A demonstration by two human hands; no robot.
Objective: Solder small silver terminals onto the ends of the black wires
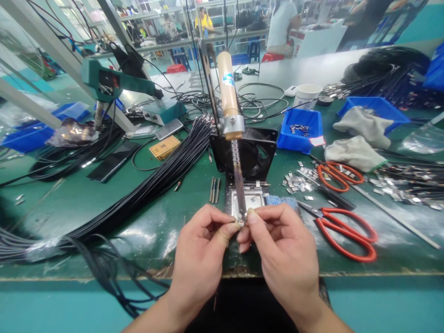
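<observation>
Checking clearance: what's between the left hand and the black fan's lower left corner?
Three slim metal rods on the green tabletop, in the head view.

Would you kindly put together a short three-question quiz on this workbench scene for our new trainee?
1. Multiple choice: what colour are the handles of the scissors nearest the front edge of the table?
A) green
B) red
C) white

2. True or false: the left hand and the right hand are close together at the lower end of the soldering iron.

3. Fill in the missing word: just behind the iron's lower part stands a black, square-framed ____.

Key:
1. B
2. True
3. fan
</observation>
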